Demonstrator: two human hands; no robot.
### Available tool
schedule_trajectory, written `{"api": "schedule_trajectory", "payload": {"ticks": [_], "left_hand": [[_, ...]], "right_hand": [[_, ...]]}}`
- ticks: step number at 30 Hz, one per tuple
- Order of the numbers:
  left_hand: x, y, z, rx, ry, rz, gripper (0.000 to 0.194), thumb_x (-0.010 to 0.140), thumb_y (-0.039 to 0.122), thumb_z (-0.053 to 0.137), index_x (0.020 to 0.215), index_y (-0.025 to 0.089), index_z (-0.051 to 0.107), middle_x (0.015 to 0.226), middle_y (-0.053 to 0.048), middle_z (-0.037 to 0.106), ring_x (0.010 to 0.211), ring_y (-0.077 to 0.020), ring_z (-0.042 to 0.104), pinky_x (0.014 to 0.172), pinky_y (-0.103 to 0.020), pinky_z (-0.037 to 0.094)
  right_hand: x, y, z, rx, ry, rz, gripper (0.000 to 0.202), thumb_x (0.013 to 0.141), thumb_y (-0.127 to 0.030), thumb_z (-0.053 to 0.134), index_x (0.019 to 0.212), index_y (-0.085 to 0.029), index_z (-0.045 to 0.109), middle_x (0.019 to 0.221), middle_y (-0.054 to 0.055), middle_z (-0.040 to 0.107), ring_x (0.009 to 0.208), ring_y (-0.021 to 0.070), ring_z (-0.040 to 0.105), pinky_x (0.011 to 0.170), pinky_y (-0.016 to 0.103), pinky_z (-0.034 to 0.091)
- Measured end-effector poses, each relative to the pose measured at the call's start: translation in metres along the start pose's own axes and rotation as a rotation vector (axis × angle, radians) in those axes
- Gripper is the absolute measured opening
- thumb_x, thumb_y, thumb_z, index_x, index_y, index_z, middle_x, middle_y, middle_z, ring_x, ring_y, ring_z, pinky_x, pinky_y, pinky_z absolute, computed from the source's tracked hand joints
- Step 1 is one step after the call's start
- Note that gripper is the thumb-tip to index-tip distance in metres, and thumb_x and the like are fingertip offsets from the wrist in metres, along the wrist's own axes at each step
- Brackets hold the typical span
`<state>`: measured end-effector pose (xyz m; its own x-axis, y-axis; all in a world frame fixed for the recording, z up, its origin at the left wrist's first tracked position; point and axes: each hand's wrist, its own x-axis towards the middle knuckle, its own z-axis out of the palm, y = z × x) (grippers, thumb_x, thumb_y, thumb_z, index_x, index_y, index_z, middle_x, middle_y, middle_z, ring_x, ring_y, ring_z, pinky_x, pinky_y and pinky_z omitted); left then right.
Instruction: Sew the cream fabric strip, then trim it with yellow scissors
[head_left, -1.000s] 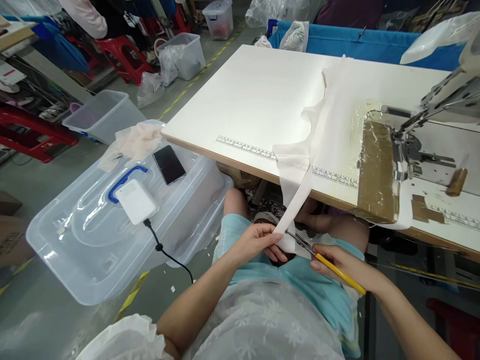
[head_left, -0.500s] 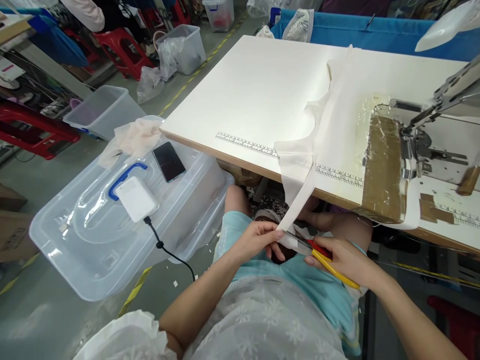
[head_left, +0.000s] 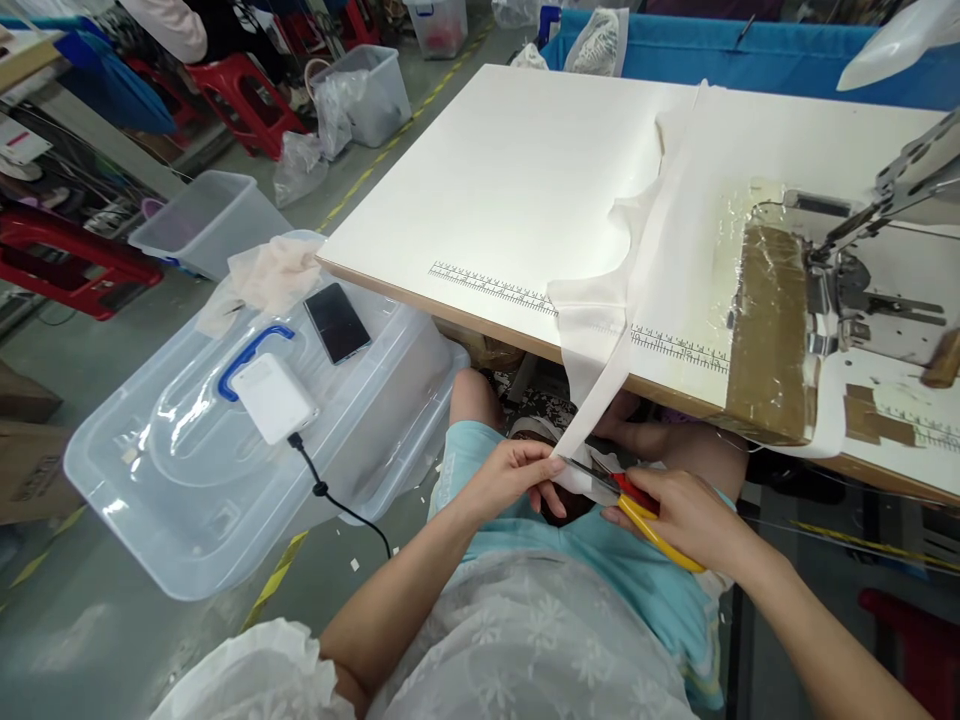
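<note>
The end of a white fabric strip [head_left: 607, 388] is pinched in the left grip [head_left: 521, 478], between thumb and fingers, above the lap. From this pinch the strip is led up and away across the near edge of the tabletop [head_left: 480, 180], where wider fabric with a curved edge is laid along it. The yellow-and-red handles of a pair of scissors [head_left: 660, 535] are held in the right grip [head_left: 682, 510], with the fingers closed around them. The blades are pointed toward the left grip, just beside its fingertips, at the pinched end of the strip; whether fabric is caught between them cannot be told. A sewing machine [head_left: 840, 290] is set right of the strip.
</note>
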<state>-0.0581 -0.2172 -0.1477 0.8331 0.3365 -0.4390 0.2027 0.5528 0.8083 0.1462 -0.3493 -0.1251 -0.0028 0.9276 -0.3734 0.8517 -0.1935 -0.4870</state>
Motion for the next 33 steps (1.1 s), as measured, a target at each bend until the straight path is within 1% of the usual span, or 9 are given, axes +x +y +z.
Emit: {"api": "schedule_trajectory", "payload": {"ticks": [7,10,13,16,20,23,26,29,33], "left_hand": [[-0.001,-0.002,0.000,0.039,-0.011,-0.013,0.045,0.083,0.057,0.065,0.080,0.012,0.063,0.060,-0.006,0.069,0.056,-0.0163,0.069,0.047,-0.019,0.045],[-0.002,0.001,-0.009,0.189,-0.017,-0.005,0.048,0.085,0.057,0.061,0.101,0.012,0.064,0.078,-0.008,0.072,0.057,-0.0151,0.067,0.050,-0.022,0.045],[0.001,0.011,-0.019,0.495,0.276,0.213,0.052,0.087,0.050,0.062,0.126,0.016,0.055,0.105,-0.011,0.068,0.072,-0.0156,0.065,0.061,-0.027,0.049],[0.013,0.027,-0.018,0.800,0.553,0.534,0.040,0.090,0.042,0.060,0.121,0.018,0.060,0.113,-0.012,0.064,0.099,-0.0225,0.059,0.084,-0.035,0.049],[0.036,0.037,-0.004,0.832,0.433,0.735,0.024,0.092,0.040,0.058,0.096,0.018,0.067,0.099,-0.009,0.065,0.099,-0.0223,0.058,0.089,-0.034,0.046],[0.046,0.024,-0.009,0.637,0.405,0.567,0.029,0.096,0.039,0.048,0.088,0.017,0.065,0.083,-0.005,0.065,0.077,-0.0173,0.061,0.069,-0.027,0.048],[0.042,-0.004,-0.034,0.556,0.572,0.189,0.025,0.095,0.033,0.044,0.092,0.016,0.062,0.066,-0.001,0.062,0.058,-0.0156,0.059,0.056,-0.025,0.046],[0.025,-0.032,-0.053,0.597,0.688,0.025,0.016,0.090,0.026,0.051,0.094,0.015,0.062,0.048,0.004,0.050,0.047,-0.0162,0.055,0.054,-0.026,0.044],[-0.003,-0.040,-0.028,0.521,0.413,0.080,0.024,0.092,0.032,0.050,0.104,0.017,0.063,0.066,-0.001,0.061,0.060,-0.0159,0.062,0.059,-0.025,0.050]], "right_hand": [[0.008,-0.001,0.001,0.040,0.010,-0.012,0.051,0.088,-0.067,0.044,0.061,-0.025,0.031,0.054,0.000,0.050,0.049,0.0163,0.045,0.050,0.028,0.024],[0.002,0.005,0.009,0.022,0.050,0.024,0.050,0.088,-0.065,0.046,0.062,-0.025,0.030,0.054,-0.001,0.048,0.049,0.0165,0.045,0.050,0.028,0.024],[-0.011,0.011,0.023,0.087,0.074,0.043,0.044,0.088,-0.059,0.050,0.065,-0.025,0.033,0.057,-0.002,0.047,0.052,0.0165,0.046,0.051,0.027,0.028],[-0.025,0.014,0.035,0.241,0.093,0.050,0.041,0.089,-0.055,0.051,0.066,-0.025,0.035,0.060,-0.004,0.044,0.055,0.0157,0.045,0.052,0.026,0.034],[-0.038,0.013,0.039,0.379,0.153,0.079,0.037,0.089,-0.051,0.052,0.066,-0.024,0.042,0.061,-0.004,0.045,0.056,0.0148,0.045,0.051,0.025,0.038],[-0.051,0.019,0.038,0.436,0.207,0.111,0.031,0.088,-0.048,0.057,0.071,-0.023,0.051,0.063,-0.002,0.053,0.057,0.0146,0.050,0.052,0.023,0.042],[-0.066,0.030,0.040,0.484,0.318,0.167,0.030,0.086,-0.048,0.059,0.072,-0.022,0.057,0.062,-0.002,0.056,0.056,0.0147,0.053,0.052,0.022,0.044],[-0.078,0.039,0.047,0.564,0.364,0.242,0.030,0.083,-0.050,0.062,0.071,-0.023,0.059,0.062,-0.001,0.056,0.055,0.0149,0.051,0.050,0.022,0.044],[-0.074,0.039,0.052,0.623,0.323,0.262,0.033,0.081,-0.053,0.063,0.071,-0.022,0.058,0.063,-0.002,0.053,0.054,0.0144,0.048,0.049,0.023,0.043]]}}
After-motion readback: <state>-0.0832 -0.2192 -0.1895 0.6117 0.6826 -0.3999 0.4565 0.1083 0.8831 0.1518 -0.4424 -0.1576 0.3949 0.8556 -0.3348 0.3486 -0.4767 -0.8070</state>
